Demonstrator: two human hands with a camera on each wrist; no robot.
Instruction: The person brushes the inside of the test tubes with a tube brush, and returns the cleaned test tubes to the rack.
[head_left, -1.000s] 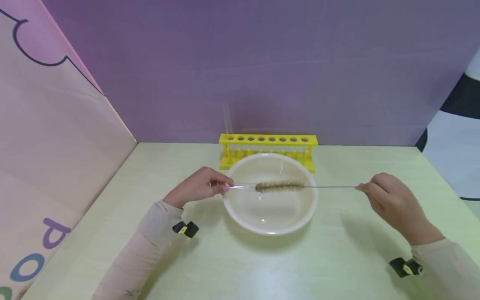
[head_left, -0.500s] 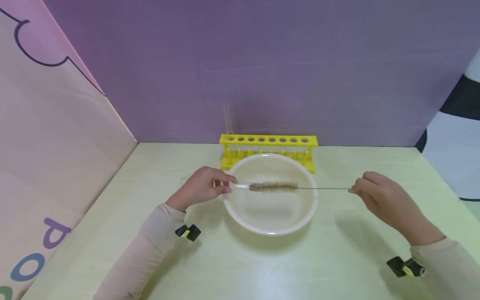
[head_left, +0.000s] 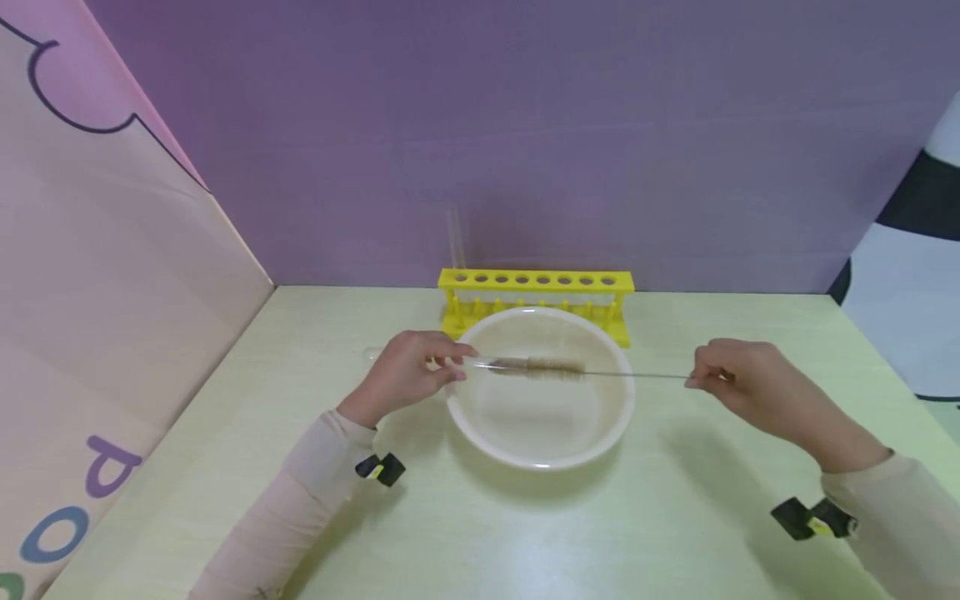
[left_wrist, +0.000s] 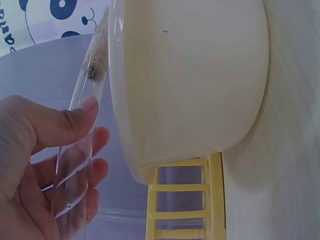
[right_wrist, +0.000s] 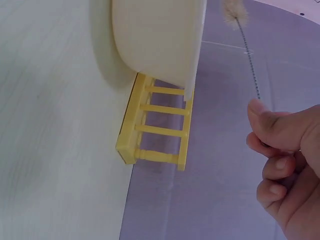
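Note:
My left hand (head_left: 412, 367) holds a clear glass test tube (left_wrist: 75, 172) roughly level, thumb on one side and fingers on the other, its mouth pointing right over the bowl. A tan bristle test tube brush (head_left: 557, 369) has its front part inside the tube, while the rear bristles show outside. On the right, my right hand (head_left: 757, 392) pinches the brush's thin twisted wire handle (right_wrist: 250, 60) between thumb and forefinger. Tube and brush are held above a cream-white bowl (head_left: 540, 465), which stands on the table between both hands.
Behind the bowl stands a yellow test tube rack (head_left: 536, 279), partly hidden by the bowl. Another clear test tube (head_left: 455, 239) stands upright in its leftmost hole. A purple backdrop (head_left: 540, 142) rises along the back edge of the pale table (head_left: 525, 542).
My right hand has moved left, pushing the brush deeper into the test tube. The left hand has shifted slightly right, and the tube's closed end now shows behind it.

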